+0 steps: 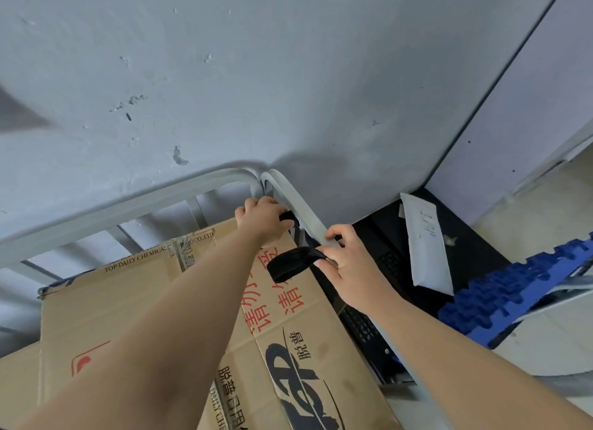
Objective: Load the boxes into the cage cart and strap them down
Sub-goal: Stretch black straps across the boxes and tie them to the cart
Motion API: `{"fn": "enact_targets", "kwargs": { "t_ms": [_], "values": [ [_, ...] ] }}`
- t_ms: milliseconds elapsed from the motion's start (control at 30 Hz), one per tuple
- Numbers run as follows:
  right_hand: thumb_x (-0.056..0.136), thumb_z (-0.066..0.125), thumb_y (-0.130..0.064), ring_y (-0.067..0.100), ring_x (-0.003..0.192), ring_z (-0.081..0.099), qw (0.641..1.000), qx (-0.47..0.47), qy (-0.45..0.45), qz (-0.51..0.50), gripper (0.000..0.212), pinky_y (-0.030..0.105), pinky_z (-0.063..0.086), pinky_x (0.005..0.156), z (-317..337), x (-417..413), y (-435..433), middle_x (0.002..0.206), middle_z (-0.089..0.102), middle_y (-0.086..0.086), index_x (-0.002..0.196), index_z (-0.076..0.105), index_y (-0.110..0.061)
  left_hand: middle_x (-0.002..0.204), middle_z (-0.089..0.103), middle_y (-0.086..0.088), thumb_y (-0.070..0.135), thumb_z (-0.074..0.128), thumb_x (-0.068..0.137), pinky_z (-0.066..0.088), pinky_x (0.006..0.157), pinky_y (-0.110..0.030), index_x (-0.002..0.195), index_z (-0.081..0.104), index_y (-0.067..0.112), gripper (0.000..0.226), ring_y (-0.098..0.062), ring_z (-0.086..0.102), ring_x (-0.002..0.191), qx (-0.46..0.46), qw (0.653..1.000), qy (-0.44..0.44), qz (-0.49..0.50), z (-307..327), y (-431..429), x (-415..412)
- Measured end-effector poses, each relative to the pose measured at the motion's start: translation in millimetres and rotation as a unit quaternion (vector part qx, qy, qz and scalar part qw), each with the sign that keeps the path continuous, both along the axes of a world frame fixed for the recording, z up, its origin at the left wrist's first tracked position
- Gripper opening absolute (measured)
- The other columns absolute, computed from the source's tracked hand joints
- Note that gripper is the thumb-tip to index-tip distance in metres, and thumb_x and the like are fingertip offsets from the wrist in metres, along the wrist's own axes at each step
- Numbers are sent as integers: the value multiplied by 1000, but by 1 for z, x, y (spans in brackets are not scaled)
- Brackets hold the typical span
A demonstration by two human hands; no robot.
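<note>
A brown cardboard box (134, 301) with red and black print fills the grey metal cage cart (106, 210). At the cart's far right corner my left hand (261, 219) grips a black strap end against the frame. My right hand (348, 263) rests on the right side rail (300, 210) and pinches a looped black strap (290, 264) that hangs over the box's top edge. A second box (19, 384) shows at the lower left.
A grey wall (256, 76) stands just behind the cart. To the right lie a black perforated metal case (382, 259), a white padded envelope (425, 243) and a blue plastic pallet (513, 288) on the pale floor.
</note>
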State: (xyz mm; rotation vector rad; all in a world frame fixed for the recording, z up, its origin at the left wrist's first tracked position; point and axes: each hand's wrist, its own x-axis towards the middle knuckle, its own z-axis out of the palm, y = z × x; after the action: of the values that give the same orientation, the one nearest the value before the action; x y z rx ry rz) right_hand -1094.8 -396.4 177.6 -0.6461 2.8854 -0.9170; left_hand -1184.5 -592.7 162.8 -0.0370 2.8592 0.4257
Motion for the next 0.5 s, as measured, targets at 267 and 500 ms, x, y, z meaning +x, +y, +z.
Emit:
{"fn": "enact_targets", "kwargs": {
  "t_ms": [267, 500],
  "values": [
    [94, 56, -26, 12, 107, 45, 1000, -8, -1, -6, 21, 34, 47, 92, -2, 0, 1, 123, 34, -6, 107, 68, -15, 107, 69, 3, 9, 65, 83, 47, 84, -35, 95, 76, 13, 17, -23, 59, 97, 108, 958, 261, -51, 1, 5, 36],
    [94, 56, -27, 14, 109, 44, 1000, 3, 2, -11, 24, 34, 47, 93, -1, 0, 1, 125, 36, -3, 112, 67, -14, 125, 56, 4, 23, 62, 88, 41, 93, -34, 101, 75, 20, 19, -19, 50, 108, 85, 956, 194, -201, 7, -10, 34]
  ]
}}
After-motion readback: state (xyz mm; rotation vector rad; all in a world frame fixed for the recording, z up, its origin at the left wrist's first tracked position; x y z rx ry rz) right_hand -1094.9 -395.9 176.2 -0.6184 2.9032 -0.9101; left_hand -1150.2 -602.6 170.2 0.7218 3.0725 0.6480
